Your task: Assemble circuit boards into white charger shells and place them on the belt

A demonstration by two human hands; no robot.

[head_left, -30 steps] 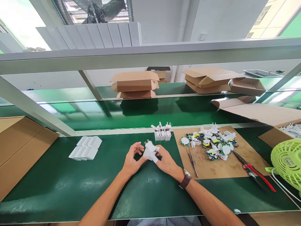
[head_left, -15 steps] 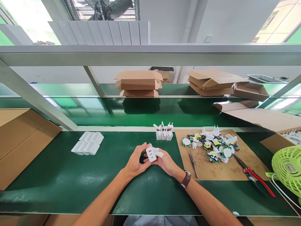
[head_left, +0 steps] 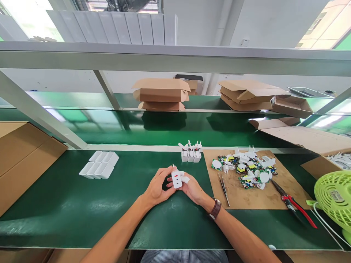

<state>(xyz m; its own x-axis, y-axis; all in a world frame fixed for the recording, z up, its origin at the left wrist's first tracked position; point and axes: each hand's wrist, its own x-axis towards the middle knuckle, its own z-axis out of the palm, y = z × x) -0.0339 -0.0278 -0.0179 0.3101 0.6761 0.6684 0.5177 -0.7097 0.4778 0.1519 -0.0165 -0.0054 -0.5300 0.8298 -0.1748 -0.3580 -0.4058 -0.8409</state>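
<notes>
A small white charger (head_left: 177, 179) with a red port and dark slots on its face is held between my two hands, above the green table. My left hand (head_left: 159, 187) grips its upper left side with thumb and fingers. My right hand (head_left: 192, 188), with white wraps on its fingers, closes on the charger from the right and below. Behind them stand white housings (head_left: 191, 156) with plugs and wires sticking out. White open housings (head_left: 99, 165) sit in two rows to the left.
A brown board (head_left: 219, 197) at the right bears circuit boards (head_left: 251, 168), tweezers (head_left: 224, 190) and red-handled pliers (head_left: 294, 204). A green fan (head_left: 333, 199) stands at the right edge. Cardboard boxes (head_left: 27, 164) lie left, right and on the back shelf (head_left: 203, 104).
The charger has turned slightly, its face now more upright, while both hands keep hold of it. The whole view has shifted a little.
</notes>
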